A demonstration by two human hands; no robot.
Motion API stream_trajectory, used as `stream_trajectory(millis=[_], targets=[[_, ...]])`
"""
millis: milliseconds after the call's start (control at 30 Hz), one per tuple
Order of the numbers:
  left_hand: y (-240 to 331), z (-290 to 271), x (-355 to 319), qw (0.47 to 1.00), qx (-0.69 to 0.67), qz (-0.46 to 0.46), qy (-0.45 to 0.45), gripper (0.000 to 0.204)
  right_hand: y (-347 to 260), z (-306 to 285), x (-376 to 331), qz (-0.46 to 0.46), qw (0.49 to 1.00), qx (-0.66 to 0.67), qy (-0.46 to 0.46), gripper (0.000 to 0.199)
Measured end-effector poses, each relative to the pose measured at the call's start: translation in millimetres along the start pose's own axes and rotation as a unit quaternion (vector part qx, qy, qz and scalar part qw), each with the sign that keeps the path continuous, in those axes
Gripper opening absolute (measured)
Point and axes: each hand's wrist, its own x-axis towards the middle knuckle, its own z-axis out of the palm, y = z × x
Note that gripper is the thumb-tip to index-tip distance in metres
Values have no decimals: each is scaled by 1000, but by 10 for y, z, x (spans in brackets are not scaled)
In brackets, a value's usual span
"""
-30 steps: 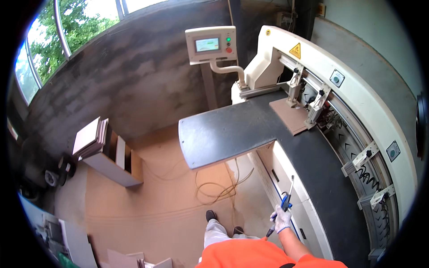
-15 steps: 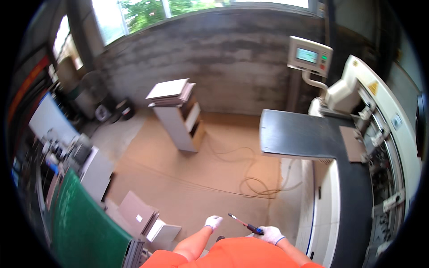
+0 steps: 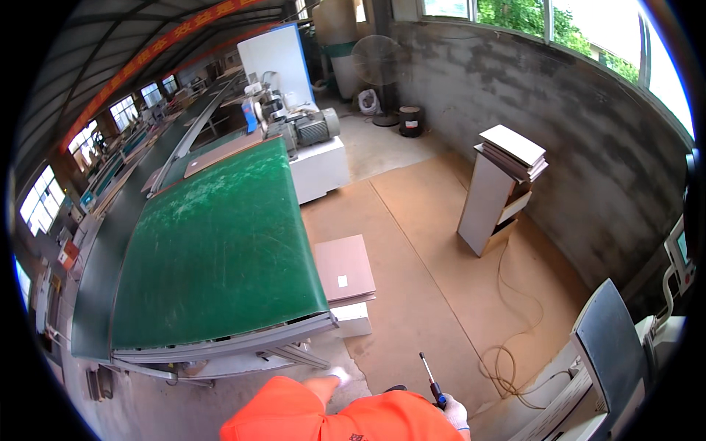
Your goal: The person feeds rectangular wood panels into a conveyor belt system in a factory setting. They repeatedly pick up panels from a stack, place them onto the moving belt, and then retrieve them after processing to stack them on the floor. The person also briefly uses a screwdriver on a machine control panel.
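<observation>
My right hand [image 3: 454, 413], in a white glove, grips the dark handle of a screwdriver [image 3: 437, 392]. Its slim shaft points up and away from me over the brown floor sheet. My left hand [image 3: 340, 376], gloved in white too, hangs low beside the near corner of the green conveyor belt [image 3: 220, 242]. Motion smears its fingers, and I see nothing held there. Just past that hand, a stack of brown boards [image 3: 346, 266] rests on a white block [image 3: 354, 321].
A white cabinet [image 3: 482, 198] topped with loose boards stands near the grey wall. A yellowish hose [image 3: 507, 378] lies coiled on the floor sheet [image 3: 401, 272]. At lower right rises a machine with a dark table [image 3: 610, 338]. A motor [image 3: 316, 126] sits beyond the belt.
My view has swung left, bringing the green belt to the front and the machine to the right rim. The screwdriver, still in my right hand, now points more steeply away.
</observation>
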Motion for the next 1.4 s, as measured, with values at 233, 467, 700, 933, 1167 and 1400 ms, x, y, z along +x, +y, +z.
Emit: stream_trajectory(millis=[233, 467, 700, 933, 1167, 1400], targets=[[-959, 178, -203, 991, -70, -108, 35, 53, -258, -82, -55, 34, 999, -33, -9, 48], [560, 603, 35, 991, 15, 132, -5, 53, 266, -146, -449, 41, 995, 53, 74, 47], [2205, 787, -202, 944, -154, 276, -93, 39, 812, -993, -1257, 232, 901, 127, 344, 52], [3705, 1329, -436, 924, 70, 364, -91, 36, 2872, -796, -2971, 424, 565, 288, 647, 48], [5787, 2118, -1455, 755, 199, 614, -113, 46, 3105, 195, -3796, 427, 364, 459, 689, 36], [7774, 3252, -3681, 545, 174, 816, -87, 46, 2037, -159, -3533, 400, 604, 401, 560, 46]])
